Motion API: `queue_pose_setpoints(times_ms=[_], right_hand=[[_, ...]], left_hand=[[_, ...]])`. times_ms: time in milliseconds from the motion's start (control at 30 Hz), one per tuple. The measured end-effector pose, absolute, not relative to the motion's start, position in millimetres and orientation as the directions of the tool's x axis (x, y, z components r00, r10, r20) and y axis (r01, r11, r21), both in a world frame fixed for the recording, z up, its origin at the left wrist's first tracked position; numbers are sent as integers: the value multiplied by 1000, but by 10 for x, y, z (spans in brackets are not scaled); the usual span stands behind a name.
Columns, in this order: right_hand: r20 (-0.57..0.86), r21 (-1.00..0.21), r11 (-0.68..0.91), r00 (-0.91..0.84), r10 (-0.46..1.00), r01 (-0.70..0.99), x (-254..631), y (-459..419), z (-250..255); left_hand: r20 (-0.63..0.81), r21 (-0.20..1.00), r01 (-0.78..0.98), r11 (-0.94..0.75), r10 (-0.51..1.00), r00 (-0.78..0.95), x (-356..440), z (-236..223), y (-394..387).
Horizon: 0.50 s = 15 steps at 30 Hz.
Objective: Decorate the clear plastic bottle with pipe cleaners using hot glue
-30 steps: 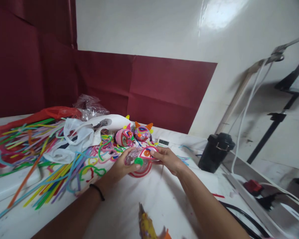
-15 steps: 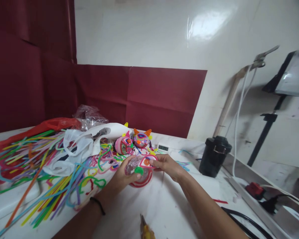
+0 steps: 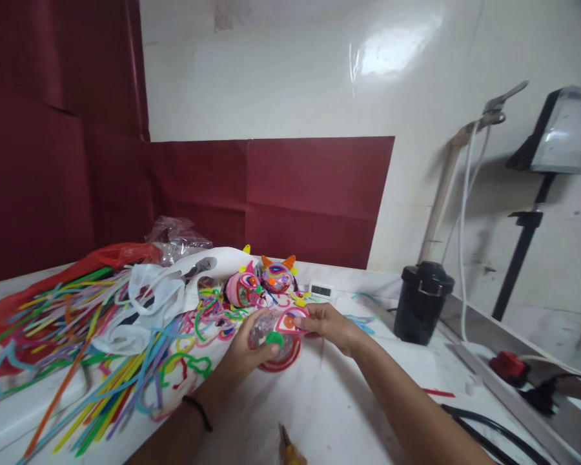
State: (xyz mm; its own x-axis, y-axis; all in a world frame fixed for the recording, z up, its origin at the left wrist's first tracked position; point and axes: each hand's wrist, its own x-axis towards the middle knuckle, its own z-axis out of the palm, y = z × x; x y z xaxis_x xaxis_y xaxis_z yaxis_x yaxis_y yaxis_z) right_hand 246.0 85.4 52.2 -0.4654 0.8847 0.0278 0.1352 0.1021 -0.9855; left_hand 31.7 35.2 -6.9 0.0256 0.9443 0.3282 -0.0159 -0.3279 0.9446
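Just above the table, my left hand (image 3: 244,345) grips a clear round ornament (image 3: 286,352) with a red pipe-cleaner rim and a green disc (image 3: 274,338) on its front, the thumb lying by the disc. From the other side my right hand (image 3: 332,328) pinches a pink-edged, teardrop-shaped eye piece (image 3: 289,320) with an orange centre against the ornament's upper right. Whether the eye piece is fixed to it I cannot tell. Behind the hands sit two decorated balls, one pink (image 3: 242,288) and one with orange ears (image 3: 277,274). A yellow glue gun (image 3: 290,452) points up from the bottom edge, partly cut off.
Loose pipe cleaners (image 3: 111,381) and a white face mask (image 3: 150,303) spread over the left side. A small digital display (image 3: 320,290) stands at the back. To the right are a black cup (image 3: 423,303), a lamp (image 3: 561,139), a red plug (image 3: 506,365) and black cable (image 3: 479,429).
The view has tilted, so the table's back edge sits lower and the glue gun has slid mostly out of frame. Both hands keep nearly the same hold on the ornament and eye piece.
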Motion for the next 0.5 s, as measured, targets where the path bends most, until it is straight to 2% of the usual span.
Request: queue_pose_setpoints(times_ms=[200,500], right_hand=[[16,-987,89,-469,883,134,2449,851,527],[27,-991,85,-455,890,107,2433,840,528]], left_hand=[[324,945,47,-325,946,16,330,16,269],[284,958,51,-283,958,-24,359,76,197]])
